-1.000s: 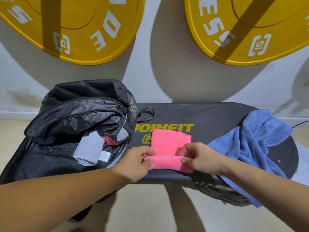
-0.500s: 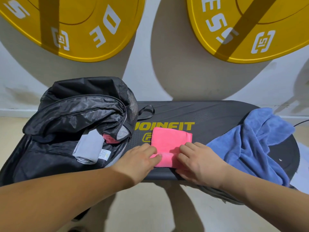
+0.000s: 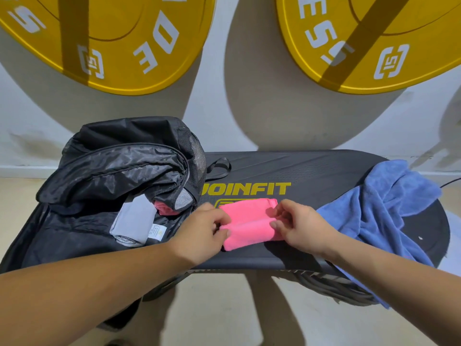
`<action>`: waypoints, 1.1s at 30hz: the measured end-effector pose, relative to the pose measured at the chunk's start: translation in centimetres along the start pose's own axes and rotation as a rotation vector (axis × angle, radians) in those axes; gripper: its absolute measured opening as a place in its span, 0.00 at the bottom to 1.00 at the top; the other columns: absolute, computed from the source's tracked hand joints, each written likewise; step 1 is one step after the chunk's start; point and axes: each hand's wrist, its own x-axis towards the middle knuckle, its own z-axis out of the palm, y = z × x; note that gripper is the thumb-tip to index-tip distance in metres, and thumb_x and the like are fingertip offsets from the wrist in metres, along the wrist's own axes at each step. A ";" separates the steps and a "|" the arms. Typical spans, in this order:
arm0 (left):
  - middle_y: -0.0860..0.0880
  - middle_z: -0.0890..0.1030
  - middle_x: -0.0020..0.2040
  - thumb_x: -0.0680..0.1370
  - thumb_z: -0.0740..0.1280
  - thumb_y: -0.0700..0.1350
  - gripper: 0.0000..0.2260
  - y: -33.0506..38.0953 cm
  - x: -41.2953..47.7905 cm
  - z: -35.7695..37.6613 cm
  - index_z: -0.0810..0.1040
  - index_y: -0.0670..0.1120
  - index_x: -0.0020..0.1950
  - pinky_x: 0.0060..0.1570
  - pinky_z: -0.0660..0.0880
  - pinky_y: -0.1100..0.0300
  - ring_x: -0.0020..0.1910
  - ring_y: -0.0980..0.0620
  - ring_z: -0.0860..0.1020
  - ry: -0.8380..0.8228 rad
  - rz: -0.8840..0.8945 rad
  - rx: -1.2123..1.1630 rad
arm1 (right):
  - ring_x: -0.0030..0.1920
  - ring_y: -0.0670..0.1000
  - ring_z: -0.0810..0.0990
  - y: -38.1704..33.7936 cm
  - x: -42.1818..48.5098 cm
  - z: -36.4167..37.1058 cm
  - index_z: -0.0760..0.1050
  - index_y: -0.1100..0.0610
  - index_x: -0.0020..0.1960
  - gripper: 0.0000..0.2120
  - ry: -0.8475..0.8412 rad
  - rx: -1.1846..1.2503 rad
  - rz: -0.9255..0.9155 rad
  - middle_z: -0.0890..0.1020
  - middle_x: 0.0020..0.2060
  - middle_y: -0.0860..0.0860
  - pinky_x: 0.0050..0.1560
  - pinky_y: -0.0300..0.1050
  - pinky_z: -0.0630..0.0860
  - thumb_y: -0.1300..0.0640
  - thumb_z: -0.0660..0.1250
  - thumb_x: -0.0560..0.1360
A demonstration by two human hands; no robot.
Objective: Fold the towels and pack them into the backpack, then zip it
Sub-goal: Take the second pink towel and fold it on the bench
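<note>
Head view: black JOINFIT bench [image 3: 324, 176], white wall, yellow plates [image 3: 119, 41]; left hand [image 3: 202, 236], right hand [image 3: 299, 228] pinching pink towel [image 3: 247, 228].

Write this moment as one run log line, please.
step: folding | left hand, right hand: gripping pink towel | blue towel: unfolded | backpack: open

wall [image 3: 249, 71]: white, scuffed, two yellow weight plates [image 3: 119, 41] leaning
floor [image 3: 224, 315]: beige
desk [image 3: 311, 171]: black, "JOINFIT" lettering
</note>
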 end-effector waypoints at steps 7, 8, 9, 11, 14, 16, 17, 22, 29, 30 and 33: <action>0.49 0.79 0.54 0.71 0.73 0.54 0.20 0.6 -1.0 1.1 0.78 0.47 0.60 0.47 0.79 0.53 0.51 0.45 0.78 -0.139 0.569 0.714 | 0.40 0.58 0.76 -0.1 0.2 1.1 0.72 0.50 0.48 0.05 0.297 -0.361 -0.340 0.75 0.42 0.51 0.34 0.50 0.75 0.49 0.64 0.78; 0.49 0.79 0.54 0.70 0.75 0.52 0.21 0.5 -0.9 1.3 0.78 0.47 0.60 0.46 0.79 0.53 0.51 0.45 0.78 -0.140 0.541 0.742 | 0.39 0.58 0.76 -0.2 0.2 0.8 0.70 0.49 0.48 0.06 0.300 -0.427 -0.467 0.76 0.41 0.52 0.34 0.49 0.73 0.48 0.64 0.78; 0.49 0.79 0.53 0.70 0.75 0.50 0.21 0.3 -0.6 1.3 0.78 0.47 0.61 0.45 0.79 0.52 0.50 0.45 0.78 -0.131 0.518 0.741 | 0.39 0.57 0.75 -0.1 0.2 0.6 0.70 0.50 0.49 0.08 0.273 -0.484 -0.575 0.76 0.41 0.52 0.35 0.49 0.72 0.46 0.65 0.78; 0.48 0.79 0.54 0.74 0.70 0.46 0.18 0.0 -0.1 1.3 0.78 0.48 0.63 0.48 0.79 0.49 0.52 0.44 0.77 -0.114 0.456 0.649 | 0.41 0.55 0.74 0.4 0.4 0.4 0.73 0.53 0.50 0.16 0.185 -0.592 -0.641 0.77 0.43 0.51 0.38 0.50 0.72 0.40 0.69 0.75; 0.48 0.80 0.59 0.76 0.64 0.45 0.20 0.0 0.2 1.0 0.78 0.49 0.68 0.59 0.76 0.51 0.57 0.44 0.76 -0.136 0.258 0.370 | 0.44 0.57 0.78 0.9 0.8 0.4 0.77 0.54 0.55 0.18 0.100 -0.677 -0.540 0.79 0.46 0.51 0.40 0.50 0.76 0.45 0.72 0.71; 0.50 0.82 0.60 0.74 0.64 0.47 0.20 0.1 0.5 0.7 0.80 0.50 0.65 0.62 0.75 0.54 0.59 0.47 0.79 -0.146 0.082 0.157 | 0.47 0.57 0.80 0.5 1.1 0.2 0.77 0.53 0.57 0.17 0.011 -0.572 -0.438 0.80 0.48 0.50 0.44 0.51 0.79 0.47 0.69 0.71; 0.52 0.83 0.59 0.73 0.64 0.47 0.19 0.1 0.7 0.5 0.81 0.51 0.63 0.61 0.76 0.54 0.58 0.49 0.80 -0.170 -0.004 0.047 | 0.50 0.56 0.80 0.1 1.2 -0.1 0.76 0.51 0.59 0.18 -0.043 -0.458 -0.370 0.81 0.50 0.48 0.47 0.52 0.79 0.48 0.68 0.70; 0.51 0.80 0.52 0.79 0.62 0.46 0.13 -0.9 1.0 0.0 0.82 0.52 0.59 0.60 0.73 0.53 0.54 0.51 0.77 -0.236 -0.146 0.021 | 0.57 0.53 0.79 -1.3 2.1 -1.0 0.73 0.44 0.64 0.17 -0.219 -0.181 -0.069 0.81 0.56 0.46 0.58 0.50 0.76 0.47 0.68 0.76; 0.46 0.79 0.46 0.76 0.54 0.45 0.16 -1.0 1.3 0.7 0.81 0.44 0.50 0.58 0.71 0.49 0.50 0.43 0.75 -0.268 -0.064 0.177 | 0.64 0.52 0.74 -1.6 2.8 -0.3 0.76 0.50 0.68 0.17 -0.173 -0.160 -0.054 0.79 0.61 0.50 0.66 0.47 0.70 0.50 0.63 0.80; 0.45 0.78 0.44 0.76 0.55 0.45 0.15 -0.8 1.2 0.7 0.81 0.44 0.50 0.56 0.71 0.49 0.48 0.43 0.74 -0.267 -0.051 0.170 | 0.62 0.53 0.75 -1.8 2.9 -0.5 0.78 0.50 0.66 0.16 -0.190 -0.177 -0.059 0.81 0.59 0.50 0.64 0.47 0.72 0.51 0.64 0.79; 0.47 0.79 0.49 0.77 0.62 0.44 0.12 -0.5 0.9 0.5 0.83 0.47 0.56 0.56 0.72 0.58 0.51 0.48 0.77 -0.259 -0.040 0.085 | 0.55 0.52 0.78 -2.3 3.3 -1.3 0.80 0.49 0.59 0.13 -0.277 -0.172 -0.042 0.81 0.53 0.49 0.57 0.44 0.75 0.54 0.69 0.75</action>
